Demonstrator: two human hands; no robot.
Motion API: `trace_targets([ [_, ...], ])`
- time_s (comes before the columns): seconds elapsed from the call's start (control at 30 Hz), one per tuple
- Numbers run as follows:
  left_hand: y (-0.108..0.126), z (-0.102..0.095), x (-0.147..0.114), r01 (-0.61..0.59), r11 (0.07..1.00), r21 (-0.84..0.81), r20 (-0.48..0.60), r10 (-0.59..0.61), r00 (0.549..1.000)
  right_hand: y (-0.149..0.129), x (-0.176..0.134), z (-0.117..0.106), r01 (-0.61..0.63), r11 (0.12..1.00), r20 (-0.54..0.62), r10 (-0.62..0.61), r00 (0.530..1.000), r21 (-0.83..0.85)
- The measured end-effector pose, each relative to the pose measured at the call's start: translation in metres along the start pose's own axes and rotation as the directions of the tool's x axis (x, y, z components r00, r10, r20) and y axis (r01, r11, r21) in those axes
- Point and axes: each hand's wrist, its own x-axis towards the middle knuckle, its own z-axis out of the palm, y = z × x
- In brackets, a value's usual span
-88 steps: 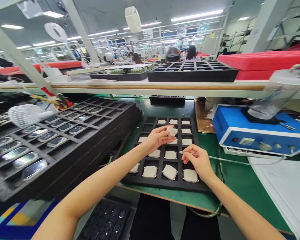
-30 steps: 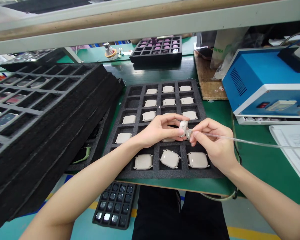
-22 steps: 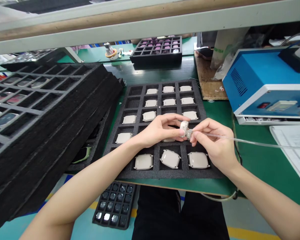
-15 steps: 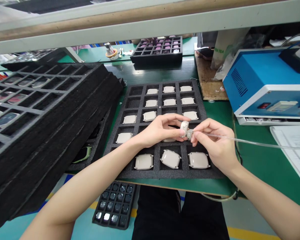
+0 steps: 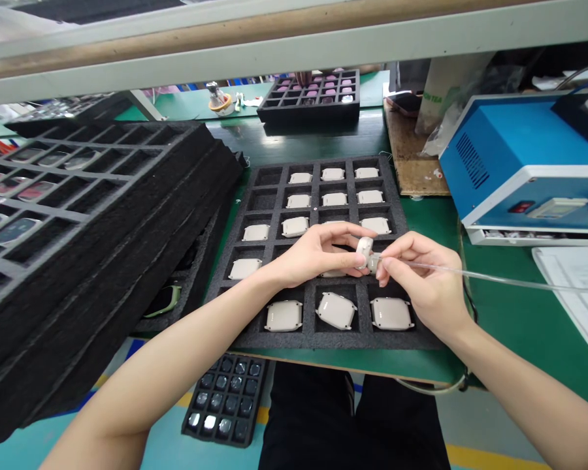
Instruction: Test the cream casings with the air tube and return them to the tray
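Note:
My left hand [image 5: 316, 256] holds a small beige watch case [image 5: 365, 249] on edge between thumb and fingers, above the foam tray. In my right hand [image 5: 428, 281], thumb and fingers pinch the end of a thin clear tube [image 5: 509, 282], close against the case. Whatever tip the tube has is hidden by the fingers. The tube runs off to the right. Below both hands lies a dark grey foam tray [image 5: 294, 339] with several beige watch cases in its compartments, such as a tilted case [image 5: 336, 311] in the front row.
Stacked black foam trays [image 5: 176, 189] lean at the left, over a green watch case [image 5: 169, 301]. A blue machine [image 5: 534, 143] and paper sheets [image 5: 575, 274] are on the right. Another tray [image 5: 308, 116] stands at the back. A rail [image 5: 294, 55] crosses above; a small tray [image 5: 225, 398] sits low in front.
The whole view has shifted very slightly. Both hands keep their holds on the watch case and the tube, with no clear movement between them.

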Motion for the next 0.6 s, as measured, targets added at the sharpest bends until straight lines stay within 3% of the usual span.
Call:
trace_targets([
  [0.6, -0.0001, -0.0005, 0.0004, -0.004, 1.000, 0.000, -0.006, 0.004, 1.000, 0.0014, -0.0002, 0.0001, 0.004, 1.000, -0.006, -0.004, 1.000, 0.003],
])
